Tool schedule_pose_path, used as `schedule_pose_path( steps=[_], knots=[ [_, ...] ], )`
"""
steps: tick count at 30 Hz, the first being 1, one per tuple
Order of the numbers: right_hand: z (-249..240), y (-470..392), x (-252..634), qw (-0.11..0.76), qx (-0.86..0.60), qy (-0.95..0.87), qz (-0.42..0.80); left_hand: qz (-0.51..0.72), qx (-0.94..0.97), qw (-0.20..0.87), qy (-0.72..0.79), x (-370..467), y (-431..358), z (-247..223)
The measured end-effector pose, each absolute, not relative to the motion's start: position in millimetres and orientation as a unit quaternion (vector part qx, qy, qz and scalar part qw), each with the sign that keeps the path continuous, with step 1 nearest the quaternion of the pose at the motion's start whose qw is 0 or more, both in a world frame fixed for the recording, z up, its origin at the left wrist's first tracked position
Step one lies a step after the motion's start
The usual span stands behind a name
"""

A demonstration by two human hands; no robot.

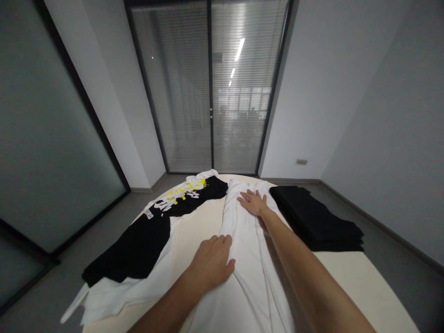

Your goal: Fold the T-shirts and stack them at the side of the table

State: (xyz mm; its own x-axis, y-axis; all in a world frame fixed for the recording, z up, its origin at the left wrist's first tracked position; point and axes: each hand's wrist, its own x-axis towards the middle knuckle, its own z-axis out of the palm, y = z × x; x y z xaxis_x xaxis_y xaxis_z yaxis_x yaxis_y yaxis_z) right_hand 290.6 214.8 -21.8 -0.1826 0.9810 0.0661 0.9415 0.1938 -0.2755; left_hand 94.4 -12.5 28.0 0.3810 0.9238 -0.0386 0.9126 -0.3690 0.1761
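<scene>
A long white garment [248, 273], perhaps trousers, lies stretched along the table from its far edge towards me, with lengthwise creases. My right hand [254, 203] rests flat near its far end, fingers spread on the cloth. At the garment's left edge is my left hand [215, 259], back up, its fingers bent downward and its thumb held apart on the fabric. I see no cloth pinched in it, though the fingertips are partly hidden.
Left on the pale table [197, 226] lies a black and white printed top [145, 245] with yellow and white lettering. A stack of folded black clothes [312, 217] sits at the right. Beyond the table stand a glass door with blinds [211, 92] and a white wall [333, 92].
</scene>
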Motion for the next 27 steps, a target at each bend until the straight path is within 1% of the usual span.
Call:
schedule_pose_path(
  steps=[3, 6, 9, 14, 17, 19, 23, 27],
  knots=[
    [-10, 191, 287, 0.161, -0.583, -0.796, 0.042, 0.008, 0.814, 0.089, 0.574, 94, -13, 32],
    [5, 152, 279, 0.165, -0.554, -0.816, 0.013, -0.004, 0.805, 0.090, 0.586, 87, -15, 37],
    [18, 105, 275, 0.117, -0.506, -0.854, 0.040, -0.032, 0.796, 0.121, 0.592, 77, -20, 47],
    [24, 39, 289, 0.072, -0.414, -0.898, 0.134, -0.089, 0.776, 0.166, 0.601, 67, -32, 61],
    [14, 19, 302, 0.026, -0.417, -0.893, 0.167, -0.109, 0.780, 0.169, 0.592, 69, -35, 63],
    [7, 11, 308, 0.011, -0.427, -0.885, 0.184, -0.125, 0.785, 0.164, 0.584, 69, -36, 64],
    [0, 1, 312, 0.052, -0.406, -0.896, 0.171, -0.141, 0.784, 0.186, 0.575, 67, -33, 65],
    [5, -8, 308, 0.078, -0.341, -0.922, 0.165, -0.088, 0.795, 0.187, 0.570, 67, -32, 61]
  ],
)
